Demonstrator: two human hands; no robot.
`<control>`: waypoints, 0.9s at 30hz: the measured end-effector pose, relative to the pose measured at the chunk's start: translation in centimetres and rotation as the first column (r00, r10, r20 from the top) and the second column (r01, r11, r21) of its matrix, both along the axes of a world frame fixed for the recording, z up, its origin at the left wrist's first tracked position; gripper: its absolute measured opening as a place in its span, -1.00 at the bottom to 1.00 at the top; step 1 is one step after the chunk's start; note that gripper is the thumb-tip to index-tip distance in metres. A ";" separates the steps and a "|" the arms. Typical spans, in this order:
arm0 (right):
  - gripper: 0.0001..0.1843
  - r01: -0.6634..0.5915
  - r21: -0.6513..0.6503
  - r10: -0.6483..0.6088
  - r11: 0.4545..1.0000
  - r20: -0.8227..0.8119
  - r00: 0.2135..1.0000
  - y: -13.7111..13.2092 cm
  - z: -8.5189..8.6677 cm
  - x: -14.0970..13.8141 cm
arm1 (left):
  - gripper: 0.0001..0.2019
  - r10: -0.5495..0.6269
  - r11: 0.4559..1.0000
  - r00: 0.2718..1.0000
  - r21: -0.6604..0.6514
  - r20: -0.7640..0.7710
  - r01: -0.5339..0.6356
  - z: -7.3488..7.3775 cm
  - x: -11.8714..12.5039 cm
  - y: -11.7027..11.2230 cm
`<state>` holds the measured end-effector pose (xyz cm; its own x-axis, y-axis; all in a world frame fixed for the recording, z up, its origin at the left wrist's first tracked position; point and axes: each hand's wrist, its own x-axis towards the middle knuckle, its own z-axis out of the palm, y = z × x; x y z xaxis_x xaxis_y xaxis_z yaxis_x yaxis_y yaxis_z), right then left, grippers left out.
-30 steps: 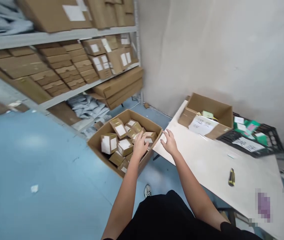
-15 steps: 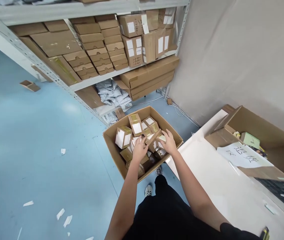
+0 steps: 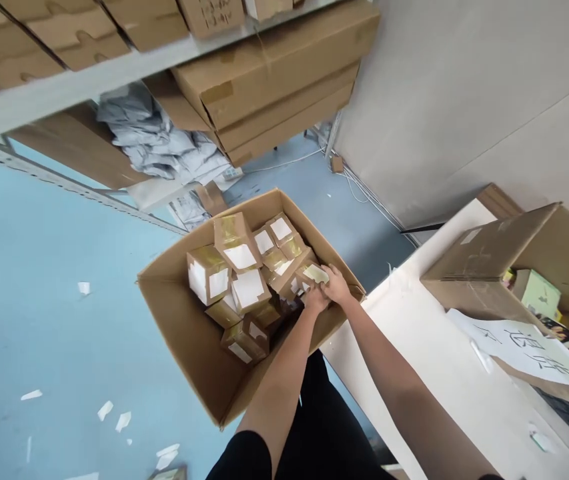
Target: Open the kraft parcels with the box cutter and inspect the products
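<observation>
A large open cardboard box (image 3: 184, 333) holds several small taped cardboard boxes with white labels. My right hand (image 3: 335, 285) is closed on the right end of a small cardboard box (image 3: 309, 275) near the large box's right side. Against the near side of that same small box, my left hand (image 3: 316, 299) is closed, with its fingertips partly hidden. Other small boxes lie to the left, among them a labelled box (image 3: 209, 275) and a lower box (image 3: 245, 340).
A metal shelf (image 3: 89, 77) with cartons, long boxes (image 3: 284, 67) and grey plastic mailers (image 3: 164, 140) stands beyond. On the right, a white table (image 3: 414, 333) bears an open carton (image 3: 479, 260) with a handwritten sheet (image 3: 529, 347). Paper scraps (image 3: 105, 410) litter the blue floor.
My left hand has moved right, from the middle of the small boxes to beside my right hand. The view has come closer to the large box, and the small boxes have shifted.
</observation>
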<state>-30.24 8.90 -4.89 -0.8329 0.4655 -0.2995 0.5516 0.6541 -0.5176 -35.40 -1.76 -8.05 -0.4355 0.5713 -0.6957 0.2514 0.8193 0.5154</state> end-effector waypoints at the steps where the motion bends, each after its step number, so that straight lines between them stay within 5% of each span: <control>1: -0.28 -0.006 -0.003 0.006 1.000 0.007 1.000 0.3 -0.9 0.1 | -0.27 0.025 0.999 1.000 -0.031 0.017 -0.025 -1.3 0.4 0.9; 5: -0.30 0.007 -0.002 -0.007 1.000 0.011 1.000 1.6 -3.5 0.7 | -0.25 0.117 0.990 0.993 -0.075 -0.003 -0.117 -5.0 1.9 2.4; 8: -0.27 0.009 -0.011 -0.008 1.000 0.076 0.997 2.2 -4.9 1.1 | -0.20 0.125 0.992 0.992 0.022 -0.035 -0.125 -6.2 2.6 1.2; 14: -0.11 0.020 -0.047 -0.001 0.999 0.365 0.931 1.8 -8.1 1.7 | -0.46 0.291 0.957 0.943 0.055 -0.160 -0.286 -6.6 0.1 -4.8; 19: -0.10 0.042 0.024 -0.049 0.999 0.414 0.909 1.7 -10.2 1.7 | -0.20 0.136 0.980 0.980 0.163 -0.144 -0.112 -6.6 -3.2 -6.9; 27: -0.24 -0.010 0.021 0.000 1.000 0.431 0.902 1.8 -9.9 0.6 | 0.07 0.196 0.967 0.978 0.151 0.072 -0.204 -6.3 3.6 -3.6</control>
<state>-29.64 10.74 -14.78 -0.6274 0.4723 -0.6192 0.7141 0.6660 -0.2156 -31.79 -5.41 -14.39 -0.5149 0.5805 -0.6308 0.0578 0.7577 0.6501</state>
